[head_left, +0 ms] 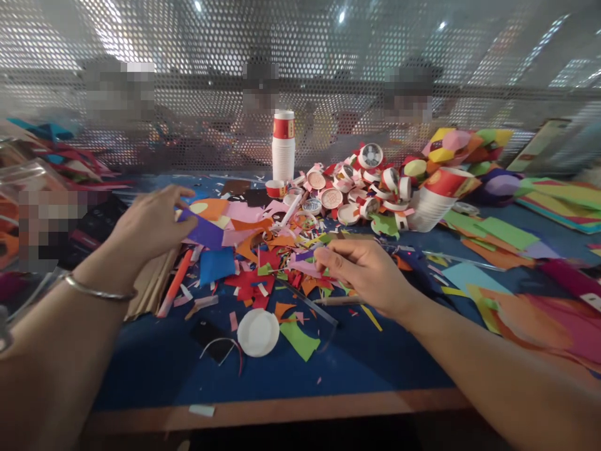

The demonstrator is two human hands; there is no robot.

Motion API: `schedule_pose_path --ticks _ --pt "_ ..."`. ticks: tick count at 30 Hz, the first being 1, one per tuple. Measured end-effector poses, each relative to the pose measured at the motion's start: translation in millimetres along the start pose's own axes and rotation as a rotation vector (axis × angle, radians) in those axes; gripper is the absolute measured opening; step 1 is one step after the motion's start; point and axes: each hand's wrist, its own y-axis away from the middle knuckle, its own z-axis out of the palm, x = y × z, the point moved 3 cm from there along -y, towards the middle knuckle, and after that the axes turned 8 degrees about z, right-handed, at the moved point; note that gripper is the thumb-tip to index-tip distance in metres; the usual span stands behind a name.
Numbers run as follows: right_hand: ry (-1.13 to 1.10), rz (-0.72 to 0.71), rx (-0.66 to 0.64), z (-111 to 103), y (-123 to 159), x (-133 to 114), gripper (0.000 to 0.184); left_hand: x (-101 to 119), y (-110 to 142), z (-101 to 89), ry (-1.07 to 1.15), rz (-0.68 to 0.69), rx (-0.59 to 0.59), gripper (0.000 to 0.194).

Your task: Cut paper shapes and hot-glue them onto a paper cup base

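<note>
My left hand [153, 219] hovers at the left of a heap of paper scraps, its thumb and fingers apart. Its thumb overlaps the edge of a purple piece of paper [205, 233]; whether it touches the paper I cannot tell. My right hand [366, 272] is over the right side of the heap, thumb and forefinger pinched together. What sits between those fingertips is too small to make out. Below the heap lie a round white disc [258, 332], a green paper scrap [300, 337] and a thin curved strip [220, 341] across a dark square.
A stack of paper cups [283, 150] stands at the back, and another stack [434, 200] leans at right. Between them are piled short cut cup pieces [331, 198]. Coloured paper sheets [549, 319] spread rightward. A perforated metal screen [310, 50] closes the far side.
</note>
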Motion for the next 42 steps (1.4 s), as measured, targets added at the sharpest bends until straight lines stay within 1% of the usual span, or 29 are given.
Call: schedule_pose_path --ticks 1,2,3,5,6,7,8,9,10,11,14,17,19,21,25,27,29,30,32,34,37,40,42 --pt "0.008 -0.003 0.005 0 0 0 0.047 4 1 0.1 -0.19 0.083 0.102 0.045" --pt "0.016 -0.007 0.006 0 0 0 0.047 11 2 5.6 -0.309 0.166 0.131 0.047" --pt "0.026 -0.011 0.007 0 0 0 0.047 22 5 15.5 -0.338 0.252 0.102 0.045" --pt "0.042 -0.023 0.004 0 0 -1 0.046 49 14 42.5 -0.221 0.396 -0.056 0.039" --pt "0.048 -0.029 0.001 0 0 -1 0.046 63 19 58.1 -0.133 0.431 -0.188 0.04" --pt "0.05 -0.035 0.0 1 -1 -2 0.046 77 25 72.2 -0.056 0.466 -0.295 0.041" --pt "0.049 -0.04 -0.001 1 -1 -2 0.046 89 30 83.5 0.003 0.507 -0.342 0.042" --pt "0.045 -0.046 -0.002 2 -1 -2 0.045 98 34 92.7 0.052 0.539 -0.371 0.041" --pt "0.042 -0.05 -0.003 2 -2 -2 0.045 104 36 100.1 0.082 0.531 -0.394 0.041" --pt "0.043 -0.05 -0.005 3 -2 -2 0.045 108 37 105.1 0.112 0.515 -0.393 0.041" --pt "0.057 -0.03 -0.021 6 -3 -2 0.046 111 37 111.7 0.217 0.523 -0.41 0.029" --pt "0.071 -0.03 -0.057 9 -3 -4 0.047 109 36 112.6 0.345 0.449 -0.428 0.015" --pt "0.053 -0.045 -0.065 10 -2 -6 0.046 107 36 113.4 0.44 0.341 -0.428 0.008" --pt "-0.006 -0.044 -0.056 10 -1 -7 0.042 104 37 114.4 0.597 0.184 -0.4 0.005" --pt "-0.155 -0.021 0.012 5 -1 -3 0.038 97 41 115.8 0.965 -0.2 -0.338 0.012" --pt "-0.203 -0.026 0.061 1 -2 0 0.039 97 44 114.6 1.092 -0.335 -0.334 0.011" --pt "-0.237 -0.031 0.077 0 -3 1 0.039 100 46 111.8 1.197 -0.422 -0.324 0.006" --pt "-0.249 -0.026 0.071 0 -3 2 0.038 101 47 110.3 1.237 -0.449 -0.32 0.003" --pt "-0.254 -0.01 0.042 2 -4 2 0.034 105 49 107.9 1.294 -0.479 -0.318 0.008" --pt "-0.216 0.005 0.017 3 -4 2 0.029 108 50 107.1 1.325 -0.481 -0.325 0.012" --pt "-0.14 0.007 0.029 4 -5 2 0.024 107 53 108.0 1.332 -0.461 -0.331 0.009" --pt "-0.114 -0.011 0.051 1 -5 3 0.022 102 54 107.8 1.243 -0.426 -0.343 0.003" --pt "-0.115 -0.028 0.059 -1 -4 3 0.023 99 53 104.9 1.111 -0.363 -0.367 0.005"
